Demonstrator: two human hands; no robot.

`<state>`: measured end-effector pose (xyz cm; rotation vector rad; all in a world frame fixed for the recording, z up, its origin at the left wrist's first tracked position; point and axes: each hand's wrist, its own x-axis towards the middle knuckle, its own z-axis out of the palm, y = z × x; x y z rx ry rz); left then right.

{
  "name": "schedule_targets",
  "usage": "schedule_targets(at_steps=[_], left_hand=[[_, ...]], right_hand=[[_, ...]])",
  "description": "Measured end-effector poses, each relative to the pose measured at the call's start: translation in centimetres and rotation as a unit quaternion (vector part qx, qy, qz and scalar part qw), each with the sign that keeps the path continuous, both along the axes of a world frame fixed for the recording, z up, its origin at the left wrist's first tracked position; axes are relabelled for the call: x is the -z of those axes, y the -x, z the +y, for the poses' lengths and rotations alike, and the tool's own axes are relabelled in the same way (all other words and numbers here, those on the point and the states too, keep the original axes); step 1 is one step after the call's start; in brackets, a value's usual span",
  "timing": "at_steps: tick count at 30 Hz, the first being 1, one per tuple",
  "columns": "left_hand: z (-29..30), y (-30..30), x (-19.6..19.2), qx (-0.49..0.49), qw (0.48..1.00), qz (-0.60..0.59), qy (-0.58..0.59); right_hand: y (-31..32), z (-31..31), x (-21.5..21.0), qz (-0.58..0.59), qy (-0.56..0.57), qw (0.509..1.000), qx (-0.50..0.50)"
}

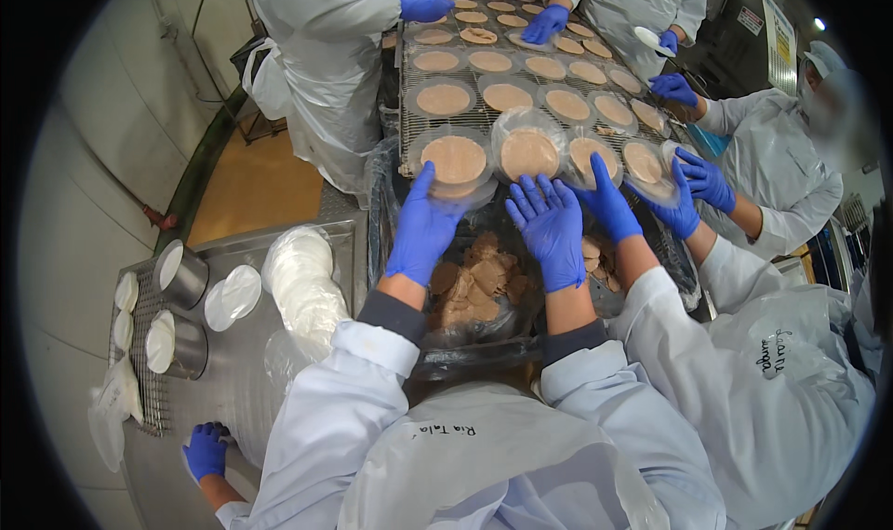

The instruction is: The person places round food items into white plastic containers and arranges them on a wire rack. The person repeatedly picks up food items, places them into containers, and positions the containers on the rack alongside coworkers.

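Two of our blue hands lie open and flat: our left hand [423,228] touches the round patty [454,160], our right hand [551,228] waits just below the next patty [528,152].

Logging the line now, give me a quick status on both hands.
Left hand open, fingertips on the near left disc. Right hand open, just below the next disc. A co-worker's hand crowds in at the right.

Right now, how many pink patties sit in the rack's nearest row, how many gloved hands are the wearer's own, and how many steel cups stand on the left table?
pink patties: 4
Gloved hands, left hand and right hand: 2
steel cups: 2
Total: 8
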<state>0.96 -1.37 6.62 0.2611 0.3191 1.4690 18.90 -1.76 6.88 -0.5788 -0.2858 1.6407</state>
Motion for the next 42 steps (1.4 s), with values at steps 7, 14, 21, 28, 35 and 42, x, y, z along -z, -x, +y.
schedule_targets(at_steps=[7,14,21,28,35,42], left_hand=[[-0.2,3.0,10.0,-0.015,0.975,0.219,-0.029],[-8.2,5.2,4.2,-0.091,0.992,0.018,0.084],[-8.7,7.3,3.5,-0.062,0.996,0.024,0.06],[-5.8,7.3,4.0,0.005,0.999,0.008,0.042],[-0.5,1.2,-0.9,0.045,0.995,-0.072,-0.057],[-3.1,-1.0,2.1,-0.077,0.992,0.093,0.03]], right_hand=[[0.5,0.5,1.2,0.081,-0.031,0.992,-0.091],[4.0,-1.3,-8.9,-0.241,-0.318,0.906,0.142],[8.7,-0.1,-3.1,-0.706,-0.315,0.633,-0.024],[5.9,-1.9,1.2,-0.333,-0.022,0.93,-0.156],[0.8,2.4,1.2,0.083,-0.019,0.995,-0.043],[-1.7,4.6,4.3,0.131,-0.024,0.991,0.018]])
